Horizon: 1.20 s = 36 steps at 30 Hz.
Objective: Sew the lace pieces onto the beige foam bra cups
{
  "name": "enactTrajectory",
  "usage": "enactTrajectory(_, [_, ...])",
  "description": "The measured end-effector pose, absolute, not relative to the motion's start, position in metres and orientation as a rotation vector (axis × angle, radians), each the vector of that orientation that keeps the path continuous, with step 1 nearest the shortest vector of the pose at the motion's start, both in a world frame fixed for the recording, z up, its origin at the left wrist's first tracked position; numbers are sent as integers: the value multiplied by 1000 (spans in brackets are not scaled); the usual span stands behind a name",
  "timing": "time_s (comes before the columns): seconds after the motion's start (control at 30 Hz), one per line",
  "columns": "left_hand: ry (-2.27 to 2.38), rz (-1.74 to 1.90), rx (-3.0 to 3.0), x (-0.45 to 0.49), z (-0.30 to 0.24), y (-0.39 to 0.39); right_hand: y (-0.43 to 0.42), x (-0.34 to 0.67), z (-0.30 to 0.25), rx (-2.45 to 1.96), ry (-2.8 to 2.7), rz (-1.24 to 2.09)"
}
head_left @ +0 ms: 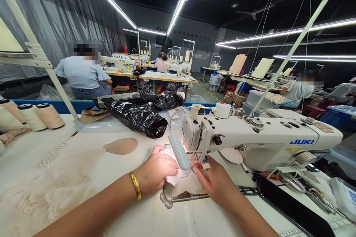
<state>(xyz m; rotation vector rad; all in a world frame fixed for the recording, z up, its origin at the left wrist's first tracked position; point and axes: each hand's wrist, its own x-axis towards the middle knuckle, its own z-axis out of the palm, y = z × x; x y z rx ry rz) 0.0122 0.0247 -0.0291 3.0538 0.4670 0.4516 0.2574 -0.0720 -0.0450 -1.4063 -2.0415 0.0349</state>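
Observation:
At the sewing machine (219, 129), my left hand (160, 168) lies with curled fingers on a pale piece of fabric (172, 179), left of the needle area. My right hand (213, 177) is on the other side, its thumb and fingers pinched together at the fabric's edge close to the presser foot. A grey work lamp (180, 152) hangs over the spot, lights it brightly and hides part of the fabric and fingertips. A beige oval piece (122, 146) lies flat on the white table, left of my hands. Another pale rounded piece (231, 155) rests behind the right hand.
Black plastic bags (139, 116) lie behind the machine. Thread cones (50, 115) stand at the left edge. A long black tray (294, 207) and loose metal tools (317, 196) sit on the right. A person in a light blue shirt (83, 76) sits ahead at another table.

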Motion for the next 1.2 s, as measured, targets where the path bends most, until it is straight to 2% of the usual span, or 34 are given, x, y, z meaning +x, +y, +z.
enactTrajectory(0.67, [537, 415, 3005, 10, -28, 18, -73, 258, -51, -1466, -2086, -60])
enactTrajectory(0.97, [547, 438, 3105, 6, -28, 1, -78, 257, -47, -1395, -2206, 52])
enactTrajectory(1.2, [453, 470, 3227, 11, -30, -19, -87, 249, -38, -1302, -2448, 329])
